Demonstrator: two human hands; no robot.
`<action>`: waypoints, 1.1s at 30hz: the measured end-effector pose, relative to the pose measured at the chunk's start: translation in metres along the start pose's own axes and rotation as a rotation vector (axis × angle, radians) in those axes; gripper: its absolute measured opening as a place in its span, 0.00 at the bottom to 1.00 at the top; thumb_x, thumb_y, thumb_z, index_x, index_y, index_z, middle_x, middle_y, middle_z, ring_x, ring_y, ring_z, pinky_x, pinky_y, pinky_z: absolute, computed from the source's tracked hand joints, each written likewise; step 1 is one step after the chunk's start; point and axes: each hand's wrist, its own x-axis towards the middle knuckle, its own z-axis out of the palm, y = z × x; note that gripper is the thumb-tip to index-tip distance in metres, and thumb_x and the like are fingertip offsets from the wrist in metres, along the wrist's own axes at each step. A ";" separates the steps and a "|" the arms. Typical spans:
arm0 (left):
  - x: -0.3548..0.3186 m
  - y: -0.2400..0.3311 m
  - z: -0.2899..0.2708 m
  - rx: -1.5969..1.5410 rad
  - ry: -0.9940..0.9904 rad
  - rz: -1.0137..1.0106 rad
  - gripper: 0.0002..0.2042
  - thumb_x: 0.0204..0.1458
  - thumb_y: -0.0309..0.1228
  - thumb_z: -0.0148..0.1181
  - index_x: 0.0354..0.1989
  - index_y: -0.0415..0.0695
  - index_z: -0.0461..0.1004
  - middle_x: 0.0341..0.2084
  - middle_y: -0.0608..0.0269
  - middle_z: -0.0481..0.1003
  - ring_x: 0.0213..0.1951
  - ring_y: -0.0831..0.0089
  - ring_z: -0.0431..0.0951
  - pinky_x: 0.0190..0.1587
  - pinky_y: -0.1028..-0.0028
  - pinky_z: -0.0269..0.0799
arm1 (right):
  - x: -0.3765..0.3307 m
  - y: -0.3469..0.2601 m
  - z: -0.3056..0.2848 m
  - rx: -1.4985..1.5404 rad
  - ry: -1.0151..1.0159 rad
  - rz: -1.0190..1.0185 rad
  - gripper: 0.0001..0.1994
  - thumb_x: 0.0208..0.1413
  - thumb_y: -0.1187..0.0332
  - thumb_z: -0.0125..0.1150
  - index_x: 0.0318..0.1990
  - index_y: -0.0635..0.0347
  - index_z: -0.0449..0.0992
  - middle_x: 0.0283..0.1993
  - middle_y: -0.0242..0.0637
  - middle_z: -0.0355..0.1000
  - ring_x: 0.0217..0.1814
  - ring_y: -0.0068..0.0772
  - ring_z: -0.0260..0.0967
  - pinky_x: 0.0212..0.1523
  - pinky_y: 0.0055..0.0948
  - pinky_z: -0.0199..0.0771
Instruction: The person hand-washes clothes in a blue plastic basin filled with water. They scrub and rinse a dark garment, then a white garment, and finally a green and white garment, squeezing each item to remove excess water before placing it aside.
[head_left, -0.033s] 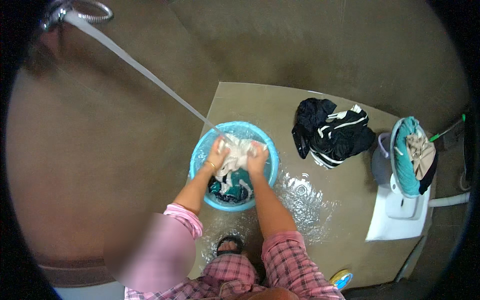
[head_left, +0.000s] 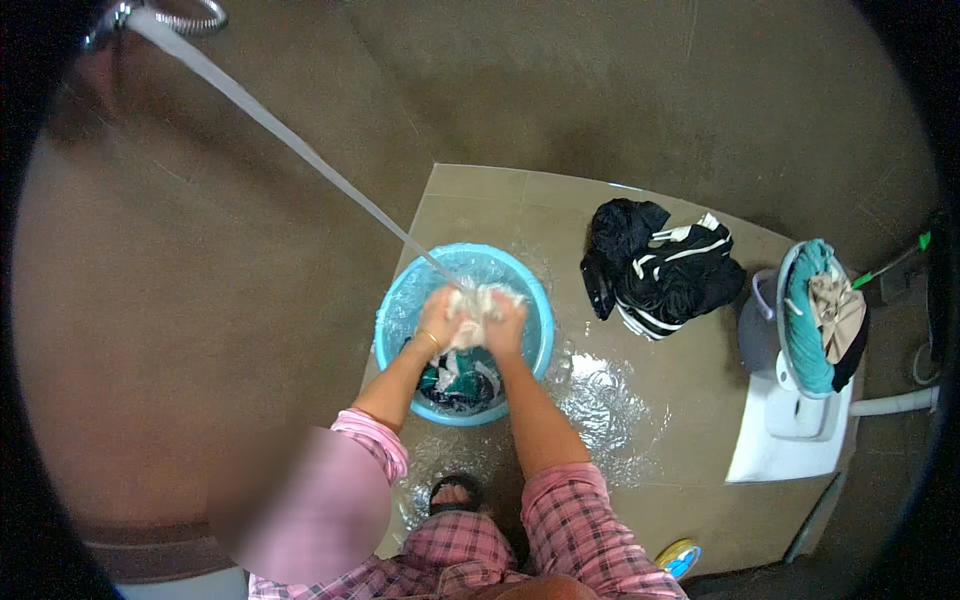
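A light blue basin (head_left: 548, 335) stands on the floor, with water and clothes in it. Between my two hands is a bunched white wet cloth (head_left: 470, 325), held over the basin. My left hand (head_left: 441, 318) grips its left side, and a gold bangle circles that wrist. My right hand (head_left: 505, 325) is closed on the cloth's right side; both hands are a little blurred. Dark and teal clothes (head_left: 462, 380) lie in the basin nearer to me. A stream of water (head_left: 300, 150) from the tap (head_left: 125, 18) lands by the cloth.
Black clothes with white stripes (head_left: 680, 270) lie on the floor to the right. Beyond them a tub of teal and beige clothes (head_left: 808, 310) rests over a grey bucket (head_left: 760, 330), beside a white squat toilet (head_left: 790, 450). The tiled floor (head_left: 605, 410) is wet; walls rise left and behind.
My hands have come closer together, bunching the white cloth more tightly. The whole view has shifted slightly.
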 end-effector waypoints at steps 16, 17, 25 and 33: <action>-0.077 0.152 -0.026 -0.260 -0.002 0.338 0.14 0.48 0.40 0.59 0.43 0.51 0.77 0.37 0.59 0.70 0.42 0.56 0.72 0.45 0.61 0.67 | 0.034 0.055 0.014 1.440 -0.845 0.724 0.28 0.59 0.43 0.41 0.51 0.59 0.68 0.43 0.46 0.71 0.43 0.42 0.70 0.46 0.49 0.72; -0.076 0.159 -0.026 -0.189 -0.082 0.317 0.12 0.49 0.40 0.58 0.39 0.51 0.78 0.34 0.59 0.70 0.39 0.56 0.73 0.42 0.61 0.69 | 0.033 0.057 0.016 1.596 -0.788 0.753 0.27 0.60 0.45 0.41 0.51 0.60 0.68 0.45 0.46 0.71 0.43 0.42 0.71 0.47 0.48 0.72; 0.045 0.036 -0.011 -0.588 0.004 -0.628 0.22 0.58 0.46 0.48 0.29 0.38 0.76 0.26 0.56 0.76 0.30 0.68 0.75 0.33 0.66 0.68 | 0.000 -0.034 0.021 0.924 -0.502 0.882 0.21 0.60 0.55 0.48 0.53 0.61 0.67 0.50 0.42 0.69 0.50 0.36 0.66 0.49 0.34 0.68; -0.020 -0.041 0.045 -0.363 0.494 -0.105 0.27 0.53 0.51 0.50 0.46 0.35 0.71 0.43 0.50 0.73 0.47 0.62 0.72 0.48 0.64 0.66 | -0.020 -0.042 0.015 -0.490 -0.203 -0.329 0.25 0.53 0.68 0.58 0.58 0.60 0.62 0.45 0.52 0.65 0.47 0.52 0.66 0.53 0.40 0.64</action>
